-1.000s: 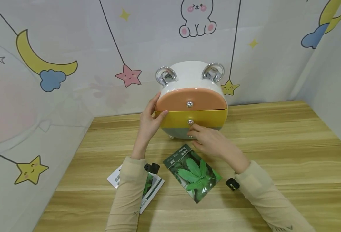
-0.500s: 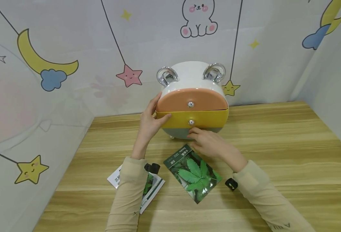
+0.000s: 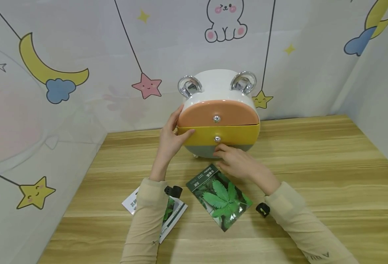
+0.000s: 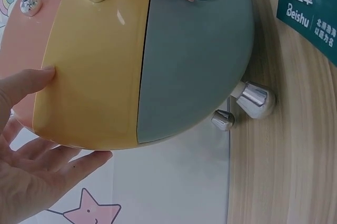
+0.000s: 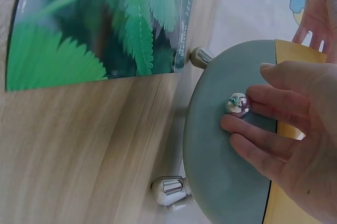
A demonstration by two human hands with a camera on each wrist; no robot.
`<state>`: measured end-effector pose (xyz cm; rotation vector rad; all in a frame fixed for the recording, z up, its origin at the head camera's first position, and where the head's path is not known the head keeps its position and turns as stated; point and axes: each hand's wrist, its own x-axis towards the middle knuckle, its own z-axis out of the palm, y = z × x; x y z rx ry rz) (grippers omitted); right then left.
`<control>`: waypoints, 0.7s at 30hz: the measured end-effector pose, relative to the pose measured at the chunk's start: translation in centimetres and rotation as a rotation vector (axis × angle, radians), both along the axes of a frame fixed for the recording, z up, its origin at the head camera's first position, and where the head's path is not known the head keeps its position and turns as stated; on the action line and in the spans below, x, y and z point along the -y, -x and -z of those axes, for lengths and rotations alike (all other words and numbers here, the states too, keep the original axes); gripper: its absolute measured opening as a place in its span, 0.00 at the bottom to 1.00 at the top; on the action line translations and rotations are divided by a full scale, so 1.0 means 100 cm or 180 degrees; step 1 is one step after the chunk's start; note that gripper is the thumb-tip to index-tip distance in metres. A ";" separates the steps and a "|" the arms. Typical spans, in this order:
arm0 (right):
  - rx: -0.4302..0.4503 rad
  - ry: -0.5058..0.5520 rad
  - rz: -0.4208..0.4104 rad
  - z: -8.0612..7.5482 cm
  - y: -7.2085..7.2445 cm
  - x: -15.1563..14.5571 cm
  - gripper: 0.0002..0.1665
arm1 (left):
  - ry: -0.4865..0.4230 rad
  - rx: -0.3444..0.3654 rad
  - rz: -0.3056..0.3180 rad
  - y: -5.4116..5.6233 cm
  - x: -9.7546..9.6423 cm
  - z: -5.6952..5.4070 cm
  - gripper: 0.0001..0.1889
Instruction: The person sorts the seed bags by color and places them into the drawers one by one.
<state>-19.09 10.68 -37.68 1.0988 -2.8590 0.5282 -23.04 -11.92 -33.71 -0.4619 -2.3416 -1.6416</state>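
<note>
A small storage box with a white top (image 3: 217,82), an orange drawer, a yellow drawer (image 3: 236,135) and a grey-green bottom drawer (image 5: 221,145) stands at the back of the table. All three drawers sit flush. My left hand (image 3: 170,139) grips the box's left side, thumb (image 4: 26,83) on the yellow front, fingers along the side wall. My right hand (image 3: 238,161) is at the bottom drawer, its fingers (image 5: 263,139) around the silver knob (image 5: 238,105); the thumb stands away from the knob. The head view hides this knob behind the right hand.
A green leaf-picture packet (image 3: 221,198) lies on the wooden table (image 3: 329,165) in front of the box. Another white-edged packet (image 3: 175,216) lies partly under the left forearm. Two silver ear-shaped rings (image 3: 189,87) top the box. A printed cloth (image 3: 180,47) hangs behind.
My right fingers have shifted slightly down, from beside the yellow drawer's knob to the grey-green drawer. My left thumb lies slightly further right on the yellow front. The box and packets stay put.
</note>
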 end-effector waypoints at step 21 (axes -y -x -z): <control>-0.0359 -0.0010 0.0050 0.005 -0.004 0.007 0.16 | 0.0026 0.0063 0.0001 -0.023 -0.007 -0.025 0.39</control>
